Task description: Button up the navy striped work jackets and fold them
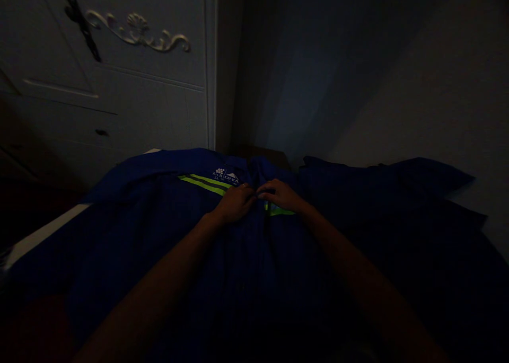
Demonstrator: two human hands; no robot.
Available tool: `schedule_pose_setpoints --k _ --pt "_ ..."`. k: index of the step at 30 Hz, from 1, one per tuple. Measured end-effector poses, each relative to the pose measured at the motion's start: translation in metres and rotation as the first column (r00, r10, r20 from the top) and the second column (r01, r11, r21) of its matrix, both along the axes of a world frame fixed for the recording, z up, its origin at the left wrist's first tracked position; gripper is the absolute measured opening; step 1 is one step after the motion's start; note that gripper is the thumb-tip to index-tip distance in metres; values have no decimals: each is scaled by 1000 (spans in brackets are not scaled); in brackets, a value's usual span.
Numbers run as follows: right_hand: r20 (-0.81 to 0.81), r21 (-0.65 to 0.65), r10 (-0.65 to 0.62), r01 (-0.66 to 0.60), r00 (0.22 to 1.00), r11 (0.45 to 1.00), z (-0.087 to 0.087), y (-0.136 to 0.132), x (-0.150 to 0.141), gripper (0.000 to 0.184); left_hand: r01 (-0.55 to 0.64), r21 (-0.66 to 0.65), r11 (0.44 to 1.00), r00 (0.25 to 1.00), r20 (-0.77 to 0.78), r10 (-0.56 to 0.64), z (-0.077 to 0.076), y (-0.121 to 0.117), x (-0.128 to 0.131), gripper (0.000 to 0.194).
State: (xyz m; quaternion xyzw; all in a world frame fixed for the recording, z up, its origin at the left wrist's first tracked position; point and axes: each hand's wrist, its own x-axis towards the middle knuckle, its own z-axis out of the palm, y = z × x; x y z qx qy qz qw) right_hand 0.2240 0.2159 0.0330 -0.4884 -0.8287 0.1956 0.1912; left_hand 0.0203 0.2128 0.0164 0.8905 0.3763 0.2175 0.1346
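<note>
A dark blue jacket (151, 230) with bright green stripes and a white printed logo lies spread out in front of me. My left hand (237, 201) rests on its front just below the logo, fingers bent and closed at the middle edge of the cloth. Close beside it, my right hand (280, 194) pinches the same front edge near the collar, above a short green stripe. The fingertips of both hands almost meet. The dim light hides the exact bit of cloth or fastener between them.
At the back left stands a pale cabinet (159, 103) with carved scroll trim and a dark handle (81, 21). More dark blue cloth (382, 188) lies to the right, against a grey wall (429, 98). A white strip (47, 233) shows at the left.
</note>
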Motion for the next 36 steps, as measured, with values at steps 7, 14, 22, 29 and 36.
schedule_pose_setpoints --k 7,14,22,29,36 --pt "-53 -129 24 -31 998 991 -5 8 6 25 46 -56 997 994 97 -41 -5 5 0 24" --pt "77 -23 -44 46 996 999 -2 0 -2 24 85 -112 990 976 207 -61 -10 9 1 23" --pt "252 262 -128 60 959 963 -7 -12 -18 36 59 -181 982 965 262 -9 -8 10 2 16" --pt "152 210 -199 165 968 964 -13 -10 -21 29 34 -219 975 933 357 47 -9 10 2 13" --pt "-4 26 -69 69 998 997 -22 2 -9 23 65 -453 889 869 464 173 -8 11 1 25"
